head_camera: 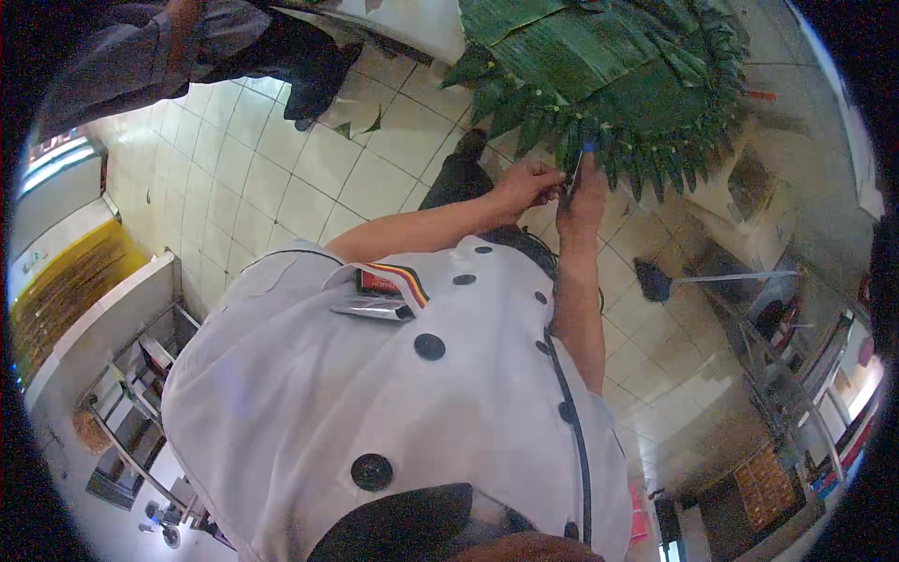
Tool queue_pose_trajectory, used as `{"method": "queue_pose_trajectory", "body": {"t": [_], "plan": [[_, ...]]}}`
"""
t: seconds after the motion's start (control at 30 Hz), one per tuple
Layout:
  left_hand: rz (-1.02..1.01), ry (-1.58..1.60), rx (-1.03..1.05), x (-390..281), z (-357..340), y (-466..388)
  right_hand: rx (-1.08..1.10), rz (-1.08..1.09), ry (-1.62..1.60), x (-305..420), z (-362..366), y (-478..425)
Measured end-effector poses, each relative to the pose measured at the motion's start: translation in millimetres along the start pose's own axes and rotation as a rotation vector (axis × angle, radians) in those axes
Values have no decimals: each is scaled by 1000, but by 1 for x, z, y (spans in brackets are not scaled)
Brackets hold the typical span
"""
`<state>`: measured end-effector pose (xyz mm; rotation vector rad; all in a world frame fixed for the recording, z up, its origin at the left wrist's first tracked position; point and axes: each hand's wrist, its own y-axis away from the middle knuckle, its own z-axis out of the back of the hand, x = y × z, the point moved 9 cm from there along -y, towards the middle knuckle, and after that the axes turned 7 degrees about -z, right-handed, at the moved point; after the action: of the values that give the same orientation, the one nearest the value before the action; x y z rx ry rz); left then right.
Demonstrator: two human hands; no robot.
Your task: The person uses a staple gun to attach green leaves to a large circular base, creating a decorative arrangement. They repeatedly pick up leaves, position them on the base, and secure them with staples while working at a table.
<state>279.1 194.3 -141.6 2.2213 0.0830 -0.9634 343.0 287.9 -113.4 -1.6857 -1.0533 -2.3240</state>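
Note:
Large green banana leaves [632, 91] lie layered at the top right, their border made of folded, pointed leaf pieces [625, 154] fixed with small pale dots. At the near edge of this border my right hand [583, 200] is closed around a slim tool with a blue part [588, 147], whose kind I cannot tell. My left hand [528, 188] is just to the left, thumb and fingertips pinched together close to the border and the tool. Whatever is between those fingertips is too small to make out.
Another person [232, 42] in dark clothing stands at the upper left. Leaf scraps [358, 128] lie on the tiled floor [281, 161]. A long-handled dustpan or broom [654, 279] is at the right, beside metal racks. A shelf frame [126, 393] stands at the lower left.

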Motion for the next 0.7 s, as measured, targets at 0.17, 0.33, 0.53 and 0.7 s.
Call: {"method": "queue_pose_trajectory", "body": {"t": [0.17,0.33,0.53,0.7], "plan": [[-5,11,5,5,1,-3,-65,-208,-312,-51,5,-29],[-22,-14,-7,3,4,-3,-92,-208,-348,-37,-3,-22],[7,10,-2,8,6,-5,-150,-197,-375,-58,-1,-35],[-19,-23,-21,17,11,-12,-141,-257,-379,-77,-2,-46]]}}
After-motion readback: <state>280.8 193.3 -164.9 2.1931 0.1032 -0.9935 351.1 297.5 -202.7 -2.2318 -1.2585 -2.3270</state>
